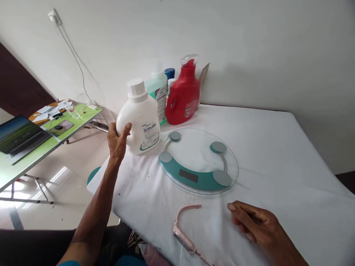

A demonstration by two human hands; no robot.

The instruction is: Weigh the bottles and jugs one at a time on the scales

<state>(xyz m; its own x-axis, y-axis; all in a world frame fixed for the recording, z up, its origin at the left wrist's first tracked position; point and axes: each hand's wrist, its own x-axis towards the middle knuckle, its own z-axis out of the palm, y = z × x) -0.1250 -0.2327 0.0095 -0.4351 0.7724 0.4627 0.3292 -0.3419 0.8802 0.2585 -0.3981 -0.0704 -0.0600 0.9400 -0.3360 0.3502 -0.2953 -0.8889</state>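
My left hand (118, 142) is wrapped round the handle side of a white laundry detergent bottle (134, 116) with a white cap and a printed label. The bottle leans slightly; whether its base touches the cloth I cannot tell. To its right lies a round glass bathroom scale (188, 175) with a teal band, a dark display and grey foot pads. My right hand (253, 225) rests on the table at the front right, fingers curled together, nothing visible in them. Between my hands, near the front edge, lies a watch with a pink strap (183, 234).
Behind the white bottle stand a red detergent bottle (184, 96), a green-tinted bottle (161, 96) and a blue-capped one (169, 73) against the wall. A white cloth covers the table (263, 147). At the left, a green table (41, 147) holds a laptop (22, 135) and papers.
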